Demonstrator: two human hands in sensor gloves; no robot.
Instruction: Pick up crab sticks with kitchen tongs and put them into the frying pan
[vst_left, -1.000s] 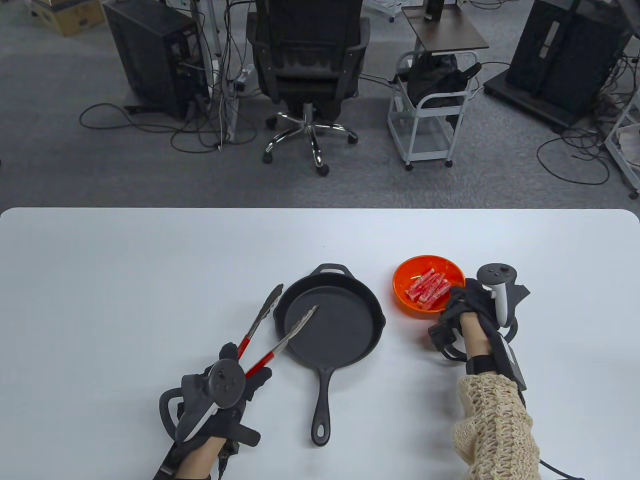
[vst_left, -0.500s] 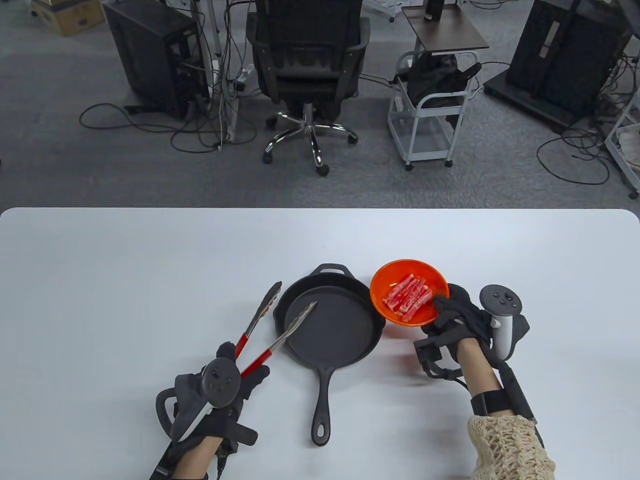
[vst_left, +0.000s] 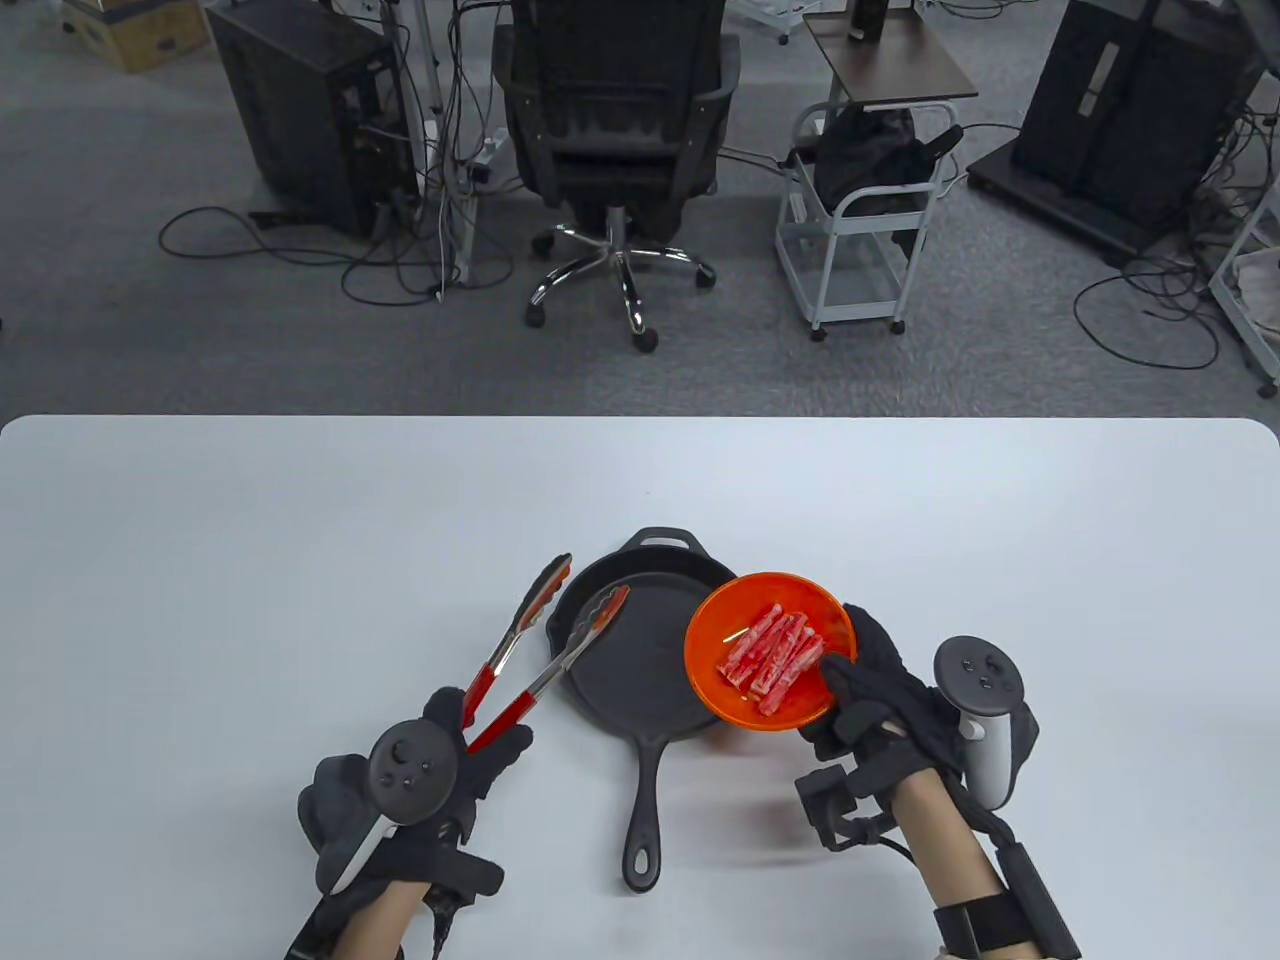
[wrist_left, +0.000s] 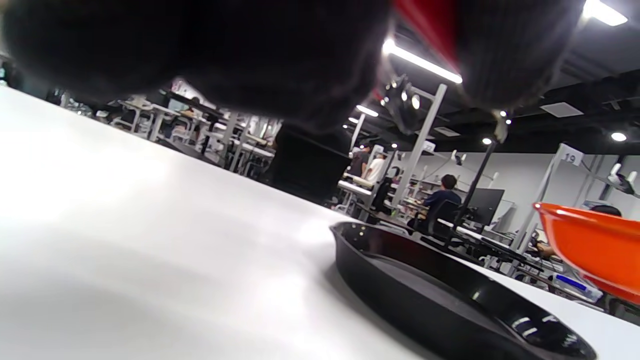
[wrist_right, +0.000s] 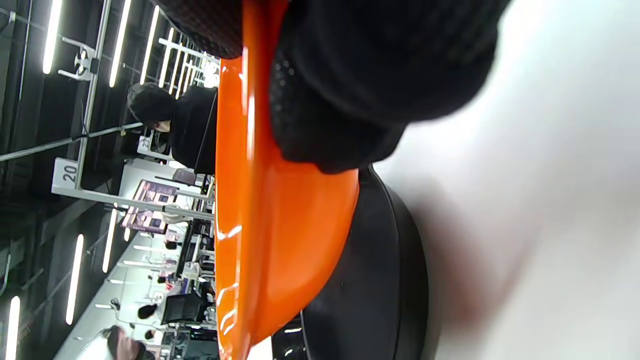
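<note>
Several red-and-white crab sticks (vst_left: 771, 658) lie in an orange bowl (vst_left: 725, 612), which my right hand (vst_left: 868, 692) grips by its near-right rim and holds lifted over the right side of the black frying pan (vst_left: 640, 640). From the right wrist view, the bowl (wrist_right: 260, 215) hangs above the pan (wrist_right: 370, 280). My left hand (vst_left: 470, 745) grips the red handles of the metal tongs (vst_left: 535, 640); their arms are spread and the tips sit at the pan's left rim. In the left wrist view the pan (wrist_left: 440, 300) and bowl (wrist_left: 590, 245) show low at right.
The pan's long handle (vst_left: 643, 810) points toward the table's near edge between my hands. White table (vst_left: 250, 560) stretches to the left and the far side. An office chair (vst_left: 615, 130) and a cart stand beyond the far edge.
My right hand lifted the bowl off the table and carried it left and nearer, over the pan's right side. My left hand drew slightly back with the tongs, their arms closer together.
</note>
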